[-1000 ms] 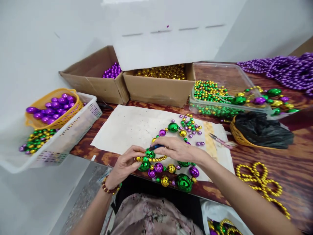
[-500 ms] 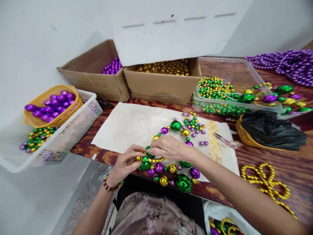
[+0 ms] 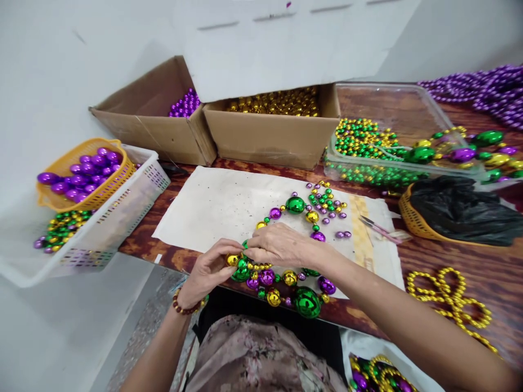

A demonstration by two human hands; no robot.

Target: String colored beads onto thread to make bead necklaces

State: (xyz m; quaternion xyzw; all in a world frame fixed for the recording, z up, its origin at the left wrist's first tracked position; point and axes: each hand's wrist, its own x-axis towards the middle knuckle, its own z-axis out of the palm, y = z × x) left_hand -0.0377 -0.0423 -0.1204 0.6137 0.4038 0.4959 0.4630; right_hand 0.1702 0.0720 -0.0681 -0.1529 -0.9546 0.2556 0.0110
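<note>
A bead necklace [image 3: 267,277] of shiny green, purple and gold balls lies looped at the table's front edge and over the white cloth [image 3: 212,207]. My left hand [image 3: 210,269] pinches its left end, where a gold ball and a green ball show at the fingertips. Closed over the same end from the right, my right hand [image 3: 280,245] brings its fingertips against the left ones. The exact bit between the fingers is hidden. A short string of small gold beads [image 3: 259,267] hangs below the right fingers. Loose small beads [image 3: 327,202] lie beyond on the cloth.
Two cardboard boxes [image 3: 269,136] of beads stand at the back. At left, a yellow basket [image 3: 87,206] rests on a white basket [image 3: 134,204]. A clear bin [image 3: 368,163], a black bag [image 3: 457,209], scissors [image 3: 379,230] and a gold bead string [image 3: 453,296] are at right.
My hands stay together at the necklace's left end with only a small shift of the fingers. A gold ball now shows more plainly by my left fingertips. The view has tilted slightly.
</note>
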